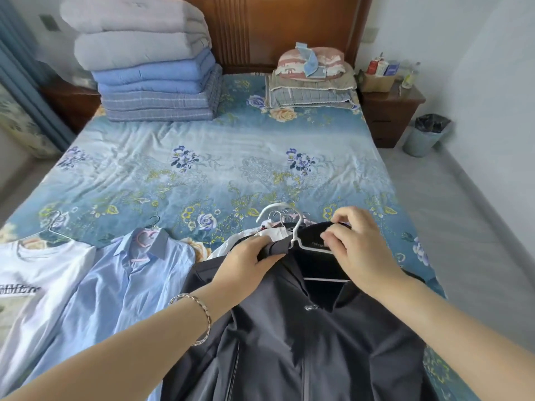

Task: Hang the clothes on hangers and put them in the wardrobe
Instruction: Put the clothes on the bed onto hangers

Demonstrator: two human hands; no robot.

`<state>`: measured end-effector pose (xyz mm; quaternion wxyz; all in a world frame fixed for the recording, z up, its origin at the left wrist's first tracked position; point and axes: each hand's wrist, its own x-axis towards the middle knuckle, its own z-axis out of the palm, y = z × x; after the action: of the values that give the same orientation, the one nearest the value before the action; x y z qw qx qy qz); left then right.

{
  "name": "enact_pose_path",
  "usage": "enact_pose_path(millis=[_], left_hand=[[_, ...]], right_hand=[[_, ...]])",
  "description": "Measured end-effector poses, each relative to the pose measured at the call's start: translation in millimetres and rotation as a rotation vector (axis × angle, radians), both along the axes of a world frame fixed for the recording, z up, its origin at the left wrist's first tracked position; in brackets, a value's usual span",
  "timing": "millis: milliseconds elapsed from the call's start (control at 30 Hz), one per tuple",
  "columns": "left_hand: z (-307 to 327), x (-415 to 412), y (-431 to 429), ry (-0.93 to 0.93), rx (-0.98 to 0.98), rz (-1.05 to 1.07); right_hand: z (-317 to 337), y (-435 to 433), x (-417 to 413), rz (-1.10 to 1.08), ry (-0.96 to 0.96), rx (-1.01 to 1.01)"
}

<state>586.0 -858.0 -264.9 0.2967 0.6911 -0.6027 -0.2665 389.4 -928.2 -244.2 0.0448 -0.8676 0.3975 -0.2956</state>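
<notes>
Smooth dark jacket, collar pinched by both hands' fingers around thin white hanger.

A dark grey jacket lies front-up at the near edge of the bed, a white hanger set inside its collar. Left of it lie a light blue shirt on a pink hanger and a white T-shirt on a wire hanger.

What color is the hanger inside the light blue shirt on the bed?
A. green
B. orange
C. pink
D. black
C. A pink hanger with a heart shape shows inside the open collar of the light blue shirt, which lies flat on the bed.
</notes>
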Motion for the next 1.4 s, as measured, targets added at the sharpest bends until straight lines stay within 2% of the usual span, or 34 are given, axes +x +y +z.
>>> enact_pose_path(millis=[100, 167, 267, 433, 600, 700, 800, 867, 967, 1033, 1100, 1267, 1400], left_hand=[[13.4, 4.9, 14.1, -0.013, -0.034, -0.008], [19.6, 3.8, 20.7, -0.023, -0.044, -0.039], [25.2, 2.7, 30.4, -0.035, -0.081, -0.091], [29.8, 11.2, 41.3, -0.125, -0.072, -0.142], [40.7, -0.4, 37.6, -0.122, -0.064, -0.157], [47.7, -0.2, 33.2, -0.259, 0.104, -0.195], [49.8, 10.7, 23.2, -0.441, 0.281, -0.239], [54.8, 10.0, 19.4, -0.418, 0.280, -0.180], [61.2, -9.1, 14.5, -0.338, 0.186, -0.107], [63.2, -25.1, 12.1, -0.283, 0.141, -0.053], [65.9, -42.9, 7.8, -0.258, 0.120, -0.022], [83.0, -105.0, -15.2, -0.177, 0.007, 0.054], [105.2, -155.3, -42.7, -0.069, -0.049, 0.101]], right_hand=[[16.7, 9.9, 3.2, 0.117, 0.109, 0.077], [21.5, 20.5, 10.2, 0.187, 0.242, 0.036], [29.4, 30.3, 13.3, 0.189, 0.325, 0.003], [49.0, 43.7, -6.3, 0.033, 0.369, -0.083], [64.3, 54.4, -18.7, -0.176, 0.453, -0.132], [64.5, 60.4, -25.9, -0.253, 0.504, -0.093], [72.8, 60.2, -38.8, -0.379, 0.397, 0.110], [82.4, 59.3, -52.7, -0.405, 0.299, 0.182], [96.1, 59.3, -75.6, -0.305, 0.183, 0.365], [101.2, 57.2, -92.0, -0.254, 0.204, 0.473], [101.8, 50.2, -108.9, -0.252, 0.210, 0.478], [103.3, 7.4, -160.0, -0.368, -0.093, 0.419], [139.2, -36.2, -218.3, -0.393, -0.167, 0.346]])
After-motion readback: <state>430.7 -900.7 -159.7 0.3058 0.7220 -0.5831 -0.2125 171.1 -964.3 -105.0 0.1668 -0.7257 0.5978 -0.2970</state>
